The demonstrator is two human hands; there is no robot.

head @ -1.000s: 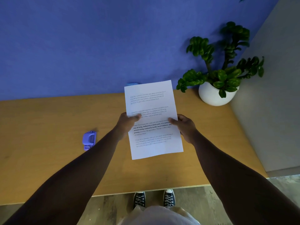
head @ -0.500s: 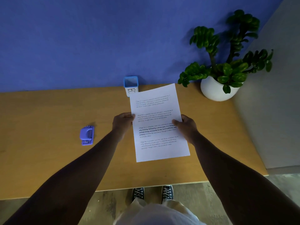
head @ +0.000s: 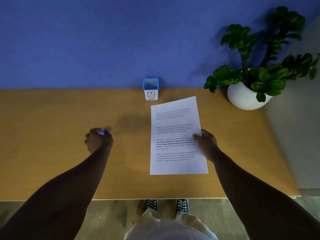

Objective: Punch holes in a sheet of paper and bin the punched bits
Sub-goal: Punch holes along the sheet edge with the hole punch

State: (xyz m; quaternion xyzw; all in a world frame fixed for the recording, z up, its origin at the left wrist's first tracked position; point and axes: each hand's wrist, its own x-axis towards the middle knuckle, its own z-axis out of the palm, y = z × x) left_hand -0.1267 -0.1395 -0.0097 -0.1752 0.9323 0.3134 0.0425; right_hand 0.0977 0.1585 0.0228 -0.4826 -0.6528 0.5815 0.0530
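The left hand (head: 98, 140) has let go of the sheet of paper (head: 176, 135) and moved left, closing over the purple hole punch (head: 102, 132). Only the right hand (head: 206, 142) now holds the sheet.

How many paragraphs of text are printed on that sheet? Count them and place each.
4, stacked down the sheet of paper: one near the top, one above the middle, one with bold lines beside the right hand, one below it. The thumb covers some line ends.

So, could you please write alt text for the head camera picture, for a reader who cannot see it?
A person at a wooden desk holds a printed sheet of paper with the right hand, while the left hand closes over a small purple hole punch. Behind stand a blue cup marked BIN and a potted plant.
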